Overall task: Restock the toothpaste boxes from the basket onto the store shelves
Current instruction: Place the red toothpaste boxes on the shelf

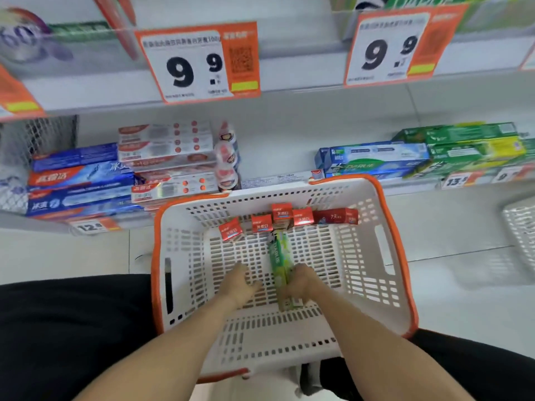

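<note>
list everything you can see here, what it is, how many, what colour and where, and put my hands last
basket: one, white with orange rim, on the floor below the shelves
red boxes: five, at the basket's far wall
green box: one, lying lengthwise mid-basket
blue boxes: stack, lower shelf, left
white-red boxes: stack, lower shelf, beside the blue ones
Darlie boxes: blue-white, lower shelf, right
green shelf boxes: stack, far right
price tags: two large, orange and white, upper shelf edge
second basket: white, partly seen at right edge
left hand: in the basket, holding nothing
right hand: grip on the green box
</note>
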